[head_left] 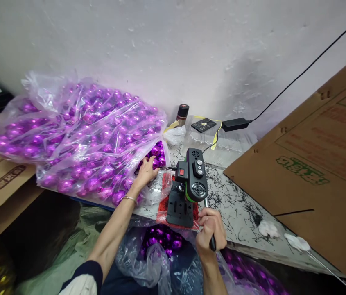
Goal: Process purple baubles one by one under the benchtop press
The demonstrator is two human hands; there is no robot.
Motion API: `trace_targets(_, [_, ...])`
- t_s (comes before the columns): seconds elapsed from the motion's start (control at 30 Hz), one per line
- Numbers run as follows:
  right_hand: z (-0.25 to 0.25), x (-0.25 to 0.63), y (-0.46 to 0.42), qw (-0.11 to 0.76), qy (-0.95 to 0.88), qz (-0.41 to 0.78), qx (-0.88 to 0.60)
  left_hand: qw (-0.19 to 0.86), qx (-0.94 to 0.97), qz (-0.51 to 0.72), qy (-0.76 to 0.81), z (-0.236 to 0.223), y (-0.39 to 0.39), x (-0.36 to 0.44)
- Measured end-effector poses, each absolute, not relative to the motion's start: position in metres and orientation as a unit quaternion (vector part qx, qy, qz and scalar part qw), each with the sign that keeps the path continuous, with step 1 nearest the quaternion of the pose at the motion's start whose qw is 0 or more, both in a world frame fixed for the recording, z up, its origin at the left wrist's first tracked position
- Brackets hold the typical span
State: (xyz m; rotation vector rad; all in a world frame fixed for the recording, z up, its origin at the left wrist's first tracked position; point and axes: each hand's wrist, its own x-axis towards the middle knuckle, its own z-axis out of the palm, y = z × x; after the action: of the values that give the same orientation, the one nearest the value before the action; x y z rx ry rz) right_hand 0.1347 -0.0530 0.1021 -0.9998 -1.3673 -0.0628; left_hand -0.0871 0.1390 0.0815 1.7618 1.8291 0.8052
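Observation:
My left hand [147,171] reaches into the opening of a large clear plastic bag [45,96] full of shiny purple balls [93,182]. Its thumb and forefinger close around one purple ball [155,164]; the other fingers are partly hidden. My right hand [212,230] is wrapped round the black-ended lever [212,243] of a small bench machine. This machine [196,174] has a black body with round vents, a red switch and a slotted black base plate [180,211]. The base rests on a red sheet [163,205]. More purple balls [163,239] lie in plastic at my lap.
Behind the machine are a dark bottle [182,113], a black keypad-like panel [203,125] and a power adapter [236,124] with its cable. A large cardboard box [320,164] leans at right, another box [3,164] stands at left. Black shreds litter the tabletop [237,221].

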Motion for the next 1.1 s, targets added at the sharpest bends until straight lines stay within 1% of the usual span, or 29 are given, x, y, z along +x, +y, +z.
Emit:
trace_targets(0.13, [0.11, 0.133, -0.053, 0.66, -0.605, -0.022, -0.445, 0.401, 0.541, 0.479, 0.563, 0.092, 0.1, -0.103])
trace_targets(0.23, [0.122, 0.129, -0.051, 0.67, -0.59, -0.014, -0.45, 0.513, 0.432, 0.556, 0.491, 0.097, 0.058, -0.103])
trace_targets(0.3, [0.133, 0.126, -0.05, 0.683, -0.572, -0.012, -0.454, 0.586, 0.371, 0.563, 0.449, 0.098, 0.031, -0.096])
trace_targets(0.4, [0.149, 0.121, -0.048, 0.692, -0.551, -0.003, -0.466, 0.684, 0.305, 0.532, 0.394, 0.094, 0.004, -0.081])
trace_targets(0.5, [0.159, 0.12, -0.047, 0.684, -0.555, 0.012, -0.473, 0.729, 0.277, 0.494, 0.384, 0.08, -0.006, -0.064])
trace_targets(0.6, [0.162, 0.121, -0.047, 0.677, -0.567, 0.013, -0.469, 0.687, 0.313, 0.494, 0.432, 0.06, -0.006, -0.047])
trace_targets(0.7, [0.161, 0.123, -0.048, 0.673, -0.578, 0.011, -0.463, 0.588, 0.418, 0.487, 0.491, 0.038, -0.004, -0.033])
trace_targets(0.8, [0.158, 0.124, -0.049, 0.667, -0.585, 0.006, -0.461, 0.478, 0.541, 0.455, 0.521, 0.019, -0.003, -0.027])
trace_targets(0.93, [0.155, 0.124, -0.051, 0.659, -0.589, -0.005, -0.467, 0.342, 0.653, 0.423, 0.526, 0.003, -0.001, -0.024])
trace_targets(1.1, [0.154, 0.124, -0.052, 0.657, -0.588, -0.017, -0.471, 0.238, 0.733, 0.41, 0.488, -0.001, 0.003, -0.011])
